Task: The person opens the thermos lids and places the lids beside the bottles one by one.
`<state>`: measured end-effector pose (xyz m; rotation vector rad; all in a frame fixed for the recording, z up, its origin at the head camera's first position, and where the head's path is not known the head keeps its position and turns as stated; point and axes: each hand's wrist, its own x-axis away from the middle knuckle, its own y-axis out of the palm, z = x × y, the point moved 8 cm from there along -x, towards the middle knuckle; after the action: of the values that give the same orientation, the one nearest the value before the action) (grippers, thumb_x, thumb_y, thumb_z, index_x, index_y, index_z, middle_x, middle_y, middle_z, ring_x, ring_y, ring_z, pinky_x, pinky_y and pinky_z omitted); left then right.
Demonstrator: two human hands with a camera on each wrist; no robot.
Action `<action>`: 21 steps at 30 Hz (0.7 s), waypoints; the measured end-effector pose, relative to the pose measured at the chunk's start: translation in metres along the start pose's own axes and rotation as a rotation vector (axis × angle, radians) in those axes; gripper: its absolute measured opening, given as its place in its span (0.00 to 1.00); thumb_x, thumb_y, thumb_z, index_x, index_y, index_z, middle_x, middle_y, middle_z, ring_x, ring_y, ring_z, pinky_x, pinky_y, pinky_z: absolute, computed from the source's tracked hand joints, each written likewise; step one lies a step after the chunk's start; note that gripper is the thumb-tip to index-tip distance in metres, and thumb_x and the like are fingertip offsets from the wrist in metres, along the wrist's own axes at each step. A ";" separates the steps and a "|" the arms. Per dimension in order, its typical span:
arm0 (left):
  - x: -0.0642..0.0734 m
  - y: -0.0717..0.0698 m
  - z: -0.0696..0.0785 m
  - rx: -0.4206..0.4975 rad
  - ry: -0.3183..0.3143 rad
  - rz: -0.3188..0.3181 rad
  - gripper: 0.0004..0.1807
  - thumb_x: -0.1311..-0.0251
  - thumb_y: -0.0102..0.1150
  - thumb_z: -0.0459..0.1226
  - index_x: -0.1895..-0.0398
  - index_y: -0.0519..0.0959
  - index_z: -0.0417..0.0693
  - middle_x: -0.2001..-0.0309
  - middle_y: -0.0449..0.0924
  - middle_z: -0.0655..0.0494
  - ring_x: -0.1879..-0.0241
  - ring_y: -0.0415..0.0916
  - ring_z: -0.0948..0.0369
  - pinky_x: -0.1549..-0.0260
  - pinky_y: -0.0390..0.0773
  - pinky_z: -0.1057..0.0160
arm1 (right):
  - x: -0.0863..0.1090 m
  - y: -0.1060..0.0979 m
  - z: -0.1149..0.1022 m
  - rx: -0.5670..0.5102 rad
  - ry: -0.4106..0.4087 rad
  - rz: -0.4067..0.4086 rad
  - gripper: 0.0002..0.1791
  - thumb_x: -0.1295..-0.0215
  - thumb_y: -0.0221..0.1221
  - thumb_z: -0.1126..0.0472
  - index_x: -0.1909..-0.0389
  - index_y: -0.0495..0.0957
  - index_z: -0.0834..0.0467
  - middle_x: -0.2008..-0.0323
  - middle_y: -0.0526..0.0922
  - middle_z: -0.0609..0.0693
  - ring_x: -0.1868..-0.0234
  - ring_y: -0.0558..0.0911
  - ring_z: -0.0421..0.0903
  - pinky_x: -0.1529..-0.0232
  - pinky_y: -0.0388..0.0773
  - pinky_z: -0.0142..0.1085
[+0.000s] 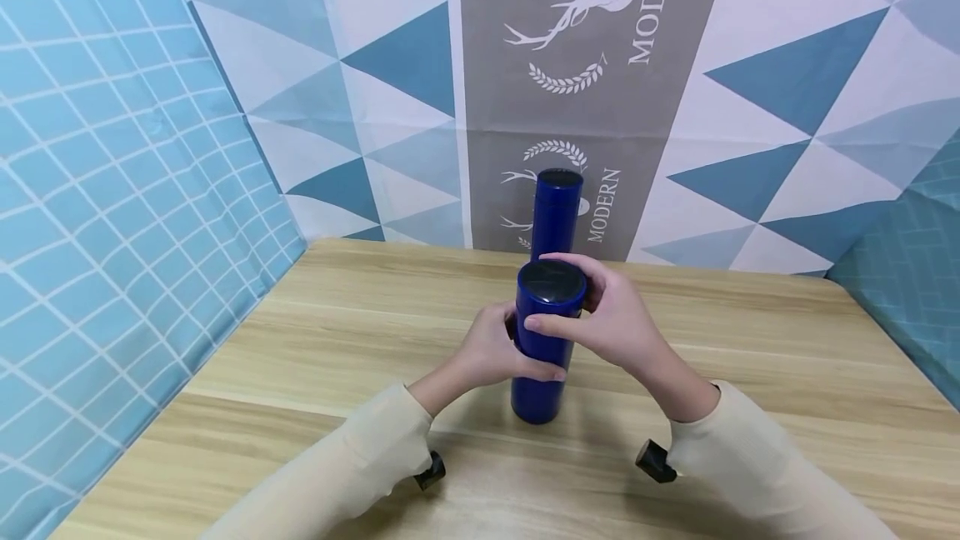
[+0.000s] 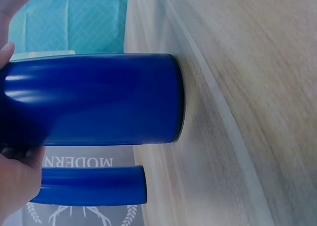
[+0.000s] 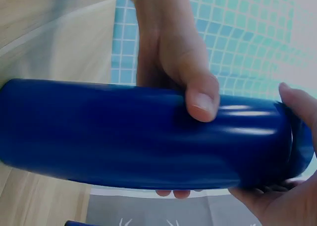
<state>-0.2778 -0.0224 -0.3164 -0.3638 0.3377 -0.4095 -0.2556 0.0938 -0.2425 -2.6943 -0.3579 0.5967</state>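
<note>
A dark blue thermos flask [image 1: 542,394] with a black top stands nearly upright before me, its base right at the wooden tabletop. My left hand [image 1: 491,350] grips it around the body, thumb across the near side. Higher up, my right hand [image 1: 618,311] holds the flask's cap [image 3: 302,149], with its thumb in front and fingers behind. A seam shows below the cap in the right wrist view. Just behind stands a second blue flask [image 1: 553,227] with a dark top, untouched; its lower part is hidden in the head view.
The light wooden table [image 1: 360,307] reaches back to a patterned wall cloth [image 1: 405,90] with deer heads and lettering. Blue tiled sheeting [image 1: 112,190] hangs on the left, and teal sheeting [image 1: 907,265] on the right. Black wrist straps or mounts sit below both sleeves.
</note>
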 end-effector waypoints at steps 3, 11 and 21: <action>0.001 0.000 -0.001 -0.008 0.005 0.011 0.33 0.68 0.81 0.38 0.51 0.79 0.49 0.57 0.86 0.52 0.60 0.84 0.65 0.58 0.82 0.67 | -0.002 0.000 0.003 0.005 -0.001 -0.021 0.36 0.54 0.73 0.63 0.41 0.73 0.55 0.47 0.82 0.55 0.52 0.84 0.44 0.52 0.80 0.29; 0.000 -0.001 0.000 -0.026 -0.023 0.020 0.34 0.71 0.82 0.39 0.52 0.79 0.49 0.58 0.87 0.51 0.62 0.83 0.67 0.59 0.81 0.67 | -0.006 0.000 0.006 -0.056 -0.028 -0.094 0.35 0.53 0.72 0.66 0.41 0.72 0.60 0.47 0.81 0.61 0.51 0.84 0.48 0.51 0.80 0.30; -0.001 0.000 -0.002 -0.009 -0.037 0.003 0.34 0.70 0.81 0.39 0.52 0.79 0.50 0.57 0.86 0.52 0.61 0.83 0.66 0.58 0.81 0.66 | -0.010 -0.001 0.005 -0.087 -0.090 -0.153 0.36 0.54 0.72 0.68 0.41 0.72 0.61 0.48 0.81 0.63 0.51 0.84 0.49 0.50 0.81 0.31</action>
<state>-0.2790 -0.0224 -0.3183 -0.3796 0.3043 -0.3978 -0.2666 0.0930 -0.2424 -2.6959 -0.6216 0.6726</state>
